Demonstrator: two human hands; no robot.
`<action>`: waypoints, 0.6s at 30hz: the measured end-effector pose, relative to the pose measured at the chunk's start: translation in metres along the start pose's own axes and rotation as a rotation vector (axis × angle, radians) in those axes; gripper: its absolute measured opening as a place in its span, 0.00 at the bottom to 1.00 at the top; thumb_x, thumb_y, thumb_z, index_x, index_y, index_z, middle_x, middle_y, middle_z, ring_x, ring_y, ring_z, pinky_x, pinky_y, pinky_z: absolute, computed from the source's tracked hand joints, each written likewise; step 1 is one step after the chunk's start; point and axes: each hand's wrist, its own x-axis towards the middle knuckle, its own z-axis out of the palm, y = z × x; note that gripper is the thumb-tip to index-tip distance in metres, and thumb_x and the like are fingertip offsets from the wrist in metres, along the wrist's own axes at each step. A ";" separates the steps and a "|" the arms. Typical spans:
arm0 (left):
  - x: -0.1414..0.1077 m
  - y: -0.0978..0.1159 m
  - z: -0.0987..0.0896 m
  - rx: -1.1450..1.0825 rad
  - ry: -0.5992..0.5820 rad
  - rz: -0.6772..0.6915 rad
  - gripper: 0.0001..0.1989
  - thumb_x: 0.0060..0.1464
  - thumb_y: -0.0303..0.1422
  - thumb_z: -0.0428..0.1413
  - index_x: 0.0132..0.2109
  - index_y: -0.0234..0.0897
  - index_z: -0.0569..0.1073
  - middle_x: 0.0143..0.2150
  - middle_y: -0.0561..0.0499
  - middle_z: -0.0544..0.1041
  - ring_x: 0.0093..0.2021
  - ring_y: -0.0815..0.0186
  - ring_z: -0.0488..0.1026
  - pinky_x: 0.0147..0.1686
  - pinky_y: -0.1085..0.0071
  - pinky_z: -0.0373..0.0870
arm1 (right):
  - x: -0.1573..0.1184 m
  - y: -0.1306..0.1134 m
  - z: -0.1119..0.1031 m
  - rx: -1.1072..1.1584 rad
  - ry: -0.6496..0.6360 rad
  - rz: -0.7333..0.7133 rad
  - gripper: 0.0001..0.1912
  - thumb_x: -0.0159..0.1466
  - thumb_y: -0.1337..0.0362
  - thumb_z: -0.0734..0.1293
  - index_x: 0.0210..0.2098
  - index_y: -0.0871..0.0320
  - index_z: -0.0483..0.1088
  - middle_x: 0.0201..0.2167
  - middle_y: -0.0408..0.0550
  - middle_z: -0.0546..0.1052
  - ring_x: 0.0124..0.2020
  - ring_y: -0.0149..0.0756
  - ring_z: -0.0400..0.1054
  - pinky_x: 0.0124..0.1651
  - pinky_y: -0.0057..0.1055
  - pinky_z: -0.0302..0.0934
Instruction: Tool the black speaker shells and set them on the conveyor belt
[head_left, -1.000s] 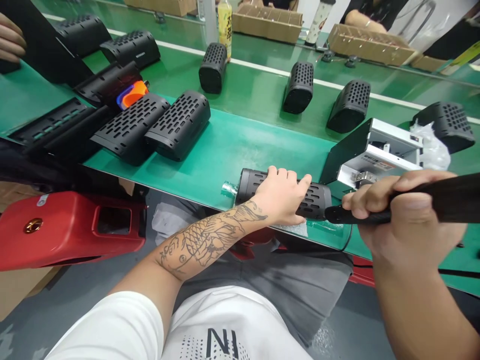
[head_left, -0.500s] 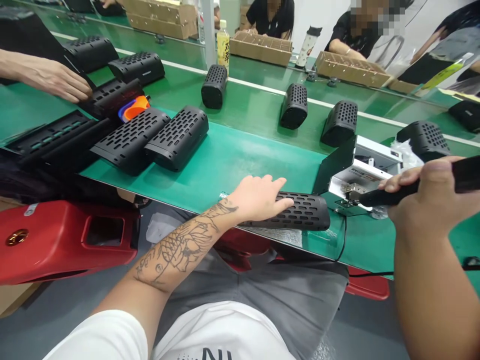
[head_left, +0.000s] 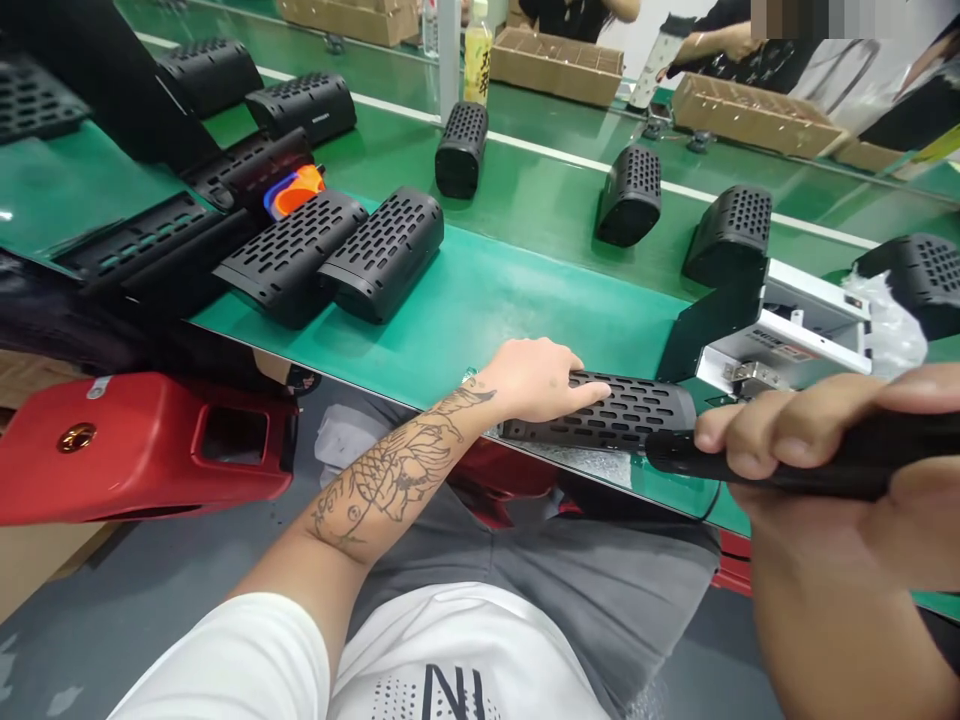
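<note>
A black perforated housing (head_left: 637,408) lies on its side at the front edge of the green mat (head_left: 487,290). Flat on its left part rests my left hand (head_left: 544,380), fingers partly spread and not wrapped round it. My right hand (head_left: 817,440), large at the right, is closed round a black electric screwdriver (head_left: 675,455), whose front end overlaps the housing's right end in the view; contact cannot be made out. Behind that hand stands a white metal device (head_left: 780,345) with a black side panel.
Two similar housings (head_left: 386,255) lie left on the mat, near open black shells (head_left: 142,240). More housings (head_left: 630,195) stand on the green belt behind. Cardboard boxes (head_left: 555,70) and people are across it. A red stool (head_left: 142,450) is at lower left.
My right hand has brought the screwdriver left and down from the white device to the housing's right end. A co-worker's hand at far left has left view. The whole view has shifted.
</note>
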 end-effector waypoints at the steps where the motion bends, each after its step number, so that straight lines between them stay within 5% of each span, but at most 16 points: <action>1: 0.000 0.000 0.000 0.001 0.002 0.000 0.37 0.68 0.63 0.46 0.63 0.45 0.83 0.58 0.45 0.87 0.57 0.49 0.83 0.52 0.60 0.77 | 0.002 0.001 0.011 0.024 -0.015 -0.008 0.20 0.59 0.45 0.82 0.39 0.48 0.77 0.22 0.41 0.74 0.19 0.41 0.68 0.22 0.47 0.72; 5: -0.001 0.001 0.000 -0.005 0.001 0.004 0.35 0.68 0.63 0.47 0.58 0.45 0.85 0.54 0.45 0.88 0.54 0.50 0.84 0.49 0.61 0.77 | 0.012 0.008 0.027 -0.011 -0.100 -0.001 0.19 0.60 0.49 0.83 0.34 0.52 0.74 0.21 0.40 0.74 0.18 0.39 0.68 0.21 0.44 0.72; 18: 0.003 0.001 -0.004 -0.088 -0.024 0.007 0.32 0.68 0.62 0.48 0.46 0.45 0.87 0.46 0.47 0.88 0.46 0.53 0.84 0.47 0.61 0.76 | 0.015 0.021 0.019 0.068 -0.342 0.030 0.13 0.63 0.56 0.80 0.38 0.50 0.75 0.19 0.37 0.70 0.16 0.33 0.63 0.20 0.38 0.68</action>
